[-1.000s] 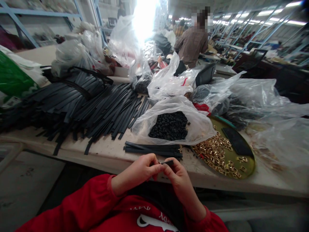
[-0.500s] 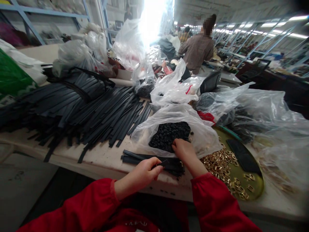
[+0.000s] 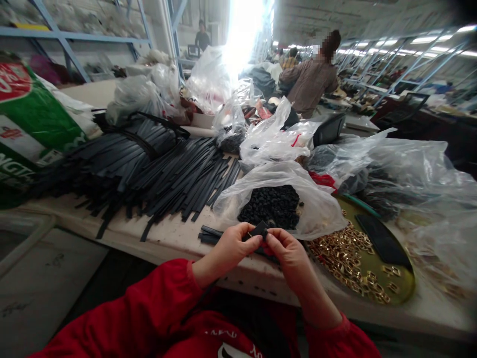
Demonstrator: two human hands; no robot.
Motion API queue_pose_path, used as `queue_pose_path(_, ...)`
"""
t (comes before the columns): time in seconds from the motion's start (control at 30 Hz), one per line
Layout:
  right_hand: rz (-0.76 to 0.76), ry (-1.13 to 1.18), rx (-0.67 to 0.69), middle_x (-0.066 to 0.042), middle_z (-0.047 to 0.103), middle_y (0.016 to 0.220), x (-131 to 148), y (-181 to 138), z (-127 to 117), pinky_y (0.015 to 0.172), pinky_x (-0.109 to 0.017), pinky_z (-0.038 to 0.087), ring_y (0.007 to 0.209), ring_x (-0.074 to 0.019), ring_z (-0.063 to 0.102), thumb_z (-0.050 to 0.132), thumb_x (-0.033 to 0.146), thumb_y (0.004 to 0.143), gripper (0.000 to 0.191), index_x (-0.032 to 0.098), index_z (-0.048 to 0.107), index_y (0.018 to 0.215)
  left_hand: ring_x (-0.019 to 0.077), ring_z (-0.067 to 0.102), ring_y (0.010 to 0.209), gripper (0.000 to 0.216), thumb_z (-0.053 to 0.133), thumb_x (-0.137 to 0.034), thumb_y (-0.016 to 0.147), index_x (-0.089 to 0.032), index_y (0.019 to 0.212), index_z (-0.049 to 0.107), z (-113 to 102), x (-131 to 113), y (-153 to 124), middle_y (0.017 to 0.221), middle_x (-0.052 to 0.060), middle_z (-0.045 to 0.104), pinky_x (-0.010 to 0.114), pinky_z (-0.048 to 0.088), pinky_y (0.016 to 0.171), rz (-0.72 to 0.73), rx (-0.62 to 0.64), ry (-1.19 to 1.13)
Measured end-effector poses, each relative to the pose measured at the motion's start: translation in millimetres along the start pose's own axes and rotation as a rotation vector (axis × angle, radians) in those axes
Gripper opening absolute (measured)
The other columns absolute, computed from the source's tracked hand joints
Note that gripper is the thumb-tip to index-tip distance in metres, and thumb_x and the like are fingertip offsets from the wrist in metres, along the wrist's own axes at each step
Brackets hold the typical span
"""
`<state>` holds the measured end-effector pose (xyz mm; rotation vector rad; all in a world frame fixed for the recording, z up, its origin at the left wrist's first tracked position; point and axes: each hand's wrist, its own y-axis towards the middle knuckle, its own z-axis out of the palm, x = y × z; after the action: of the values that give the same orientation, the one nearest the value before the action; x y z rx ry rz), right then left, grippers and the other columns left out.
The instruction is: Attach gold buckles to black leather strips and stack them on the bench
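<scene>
My left hand [image 3: 231,247] pinches a black strap [image 3: 258,229] between thumb and fingers, with a bit of gold-coloured metal showing beside the fingertips. Against the strap's right end, my right hand [image 3: 286,250] grips a small black piece [image 3: 265,234], largely covered by the fingers. Just beyond both hands lies an open clear plastic bag [image 3: 324,217] with a heap of small black pieces [image 3: 271,204] in it. Under my hands a short stack of black straps [image 3: 208,234] rests along the table edge, partly hidden.
To the right stands a round yellowish tray [image 3: 404,283] with many gold buckles [image 3: 346,253] and a dark flat pad [image 3: 382,238]. Long black strips [image 3: 179,174] spread over the left of the table. Plastic bags [image 3: 279,136] crowd the back. Another person [image 3: 311,82] is farther off.
My right hand has come out of the heap of small black pieces and met my left hand at the strap. The view has shifted somewhat to the left.
</scene>
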<state>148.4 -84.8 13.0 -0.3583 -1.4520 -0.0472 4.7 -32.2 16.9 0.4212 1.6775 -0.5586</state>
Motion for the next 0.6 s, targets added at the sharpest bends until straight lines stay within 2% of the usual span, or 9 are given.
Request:
queue_pose_path(0.1,0.000,0.022,0.059,0.001,0.061,0.060,-5,-13,4,0.053,-0.022,0.041,0.053,-0.0100,0.050,0.070,0.043,0.063,0.029,0.017,0.063,0.071,0.0074,0.040,0.054,0.020,0.053,-0.032,0.072,-0.012,0.078,0.056,0,-2,-10,0.062,-0.004,0.050,0.019,0.033,0.052,-0.058,0.041,-0.012)
queue_pose_path(0.23,0.015,-0.030,0.166,0.001,0.061,0.060,-5,-20,-7,0.054,-0.023,0.041,0.054,-0.0105,0.052,0.069,0.043,0.065,0.027,0.017,0.063,0.069,0.0065,0.040,0.054,0.023,0.055,-0.033,0.071,-0.012,0.078,0.057,-1,-4,-20,0.064,-0.004,0.049,0.018,0.030,0.049,-0.116,0.133,-0.004)
queue_pose_path(0.4,0.031,-0.017,0.200,0.003,0.059,0.058,-5,-25,-17,0.054,-0.023,0.041,0.053,-0.0099,0.052,0.071,0.040,0.062,0.025,0.018,0.063,0.071,0.0041,0.030,0.044,0.026,0.057,-0.037,0.069,-0.014,0.080,0.053,2,-8,-26,0.054,-0.008,0.039,0.017,0.020,0.041,-0.295,0.274,-0.106)
queue_pose_path(0.53,0.050,-0.022,0.255,0.003,0.057,0.054,-8,-28,-21,0.053,-0.023,0.041,0.052,-0.0106,0.052,0.069,0.040,0.064,0.024,0.018,0.060,0.068,0.0037,0.028,0.042,0.028,0.059,-0.040,0.067,-0.015,0.078,0.050,5,-8,-30,0.052,-0.009,0.037,0.017,0.019,0.041,-0.370,0.301,-0.214)
queue_pose_path(0.6,0.028,-0.066,0.240,0.003,0.057,0.056,-10,-30,-21,0.053,-0.023,0.040,0.053,-0.0106,0.051,0.067,0.038,0.066,0.022,0.018,0.058,0.068,0.0043,0.029,0.044,0.027,0.057,-0.040,0.068,-0.015,0.078,0.051,7,-6,-31,0.054,-0.008,0.038,0.017,0.021,0.042,-0.348,0.286,-0.183)
